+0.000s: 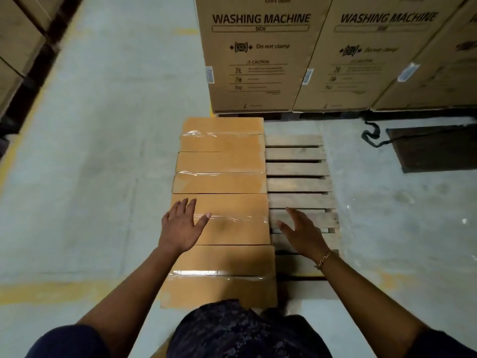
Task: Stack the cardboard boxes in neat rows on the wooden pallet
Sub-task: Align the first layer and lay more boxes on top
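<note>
On the left half of the wooden pallet, seen from the head camera, four cardboard boxes lay flat in one row running away from the person, edge against edge, each crossed by a strip of clear tape. The right half of the pallet showed bare slats.

The left hand lay palm down on the second-nearest box, close to its left edge, fingers straight and spread, gripping nothing. The right hand was also spread wide with straight fingers and held nothing. It sat over the bare slats just beside that box's right side; whether it touched wood or cardboard could not be told. A gold bracelet circled the right wrist.

Beyond the pallet stood tall cartons printed "WASHING MACHINE". A dark mat lay on the concrete floor to the right.
</note>
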Demonstrator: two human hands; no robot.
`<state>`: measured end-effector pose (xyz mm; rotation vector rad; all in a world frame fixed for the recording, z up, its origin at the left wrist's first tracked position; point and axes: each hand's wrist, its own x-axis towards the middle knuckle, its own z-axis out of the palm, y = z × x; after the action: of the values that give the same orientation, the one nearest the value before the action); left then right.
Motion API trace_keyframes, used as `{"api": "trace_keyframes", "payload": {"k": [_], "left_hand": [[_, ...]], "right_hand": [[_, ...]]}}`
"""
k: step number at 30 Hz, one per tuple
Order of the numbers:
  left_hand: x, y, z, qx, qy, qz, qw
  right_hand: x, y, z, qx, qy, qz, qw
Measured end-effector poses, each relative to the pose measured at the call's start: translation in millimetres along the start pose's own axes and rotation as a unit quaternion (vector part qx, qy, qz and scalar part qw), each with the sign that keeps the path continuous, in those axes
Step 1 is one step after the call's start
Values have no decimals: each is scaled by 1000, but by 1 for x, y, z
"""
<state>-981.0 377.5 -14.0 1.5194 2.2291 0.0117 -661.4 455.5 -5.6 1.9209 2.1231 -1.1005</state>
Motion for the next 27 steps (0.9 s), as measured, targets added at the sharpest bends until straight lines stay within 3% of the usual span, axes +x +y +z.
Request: {"api": "trace_keyframes", "payload": {"k": [8,19,27], "left_hand": [[-12,-16,7,-24,-13,-26,999],[-59,-16,14,-49,-12,-101,994],[-18,-55,0,-49,-17,-38,998]], "right_hand": [[-6,6,10,17,-40,23,999],[-5,14,18,-4,-102,-11,995],[-2,-18,45,-1,-88,32,996]]}}
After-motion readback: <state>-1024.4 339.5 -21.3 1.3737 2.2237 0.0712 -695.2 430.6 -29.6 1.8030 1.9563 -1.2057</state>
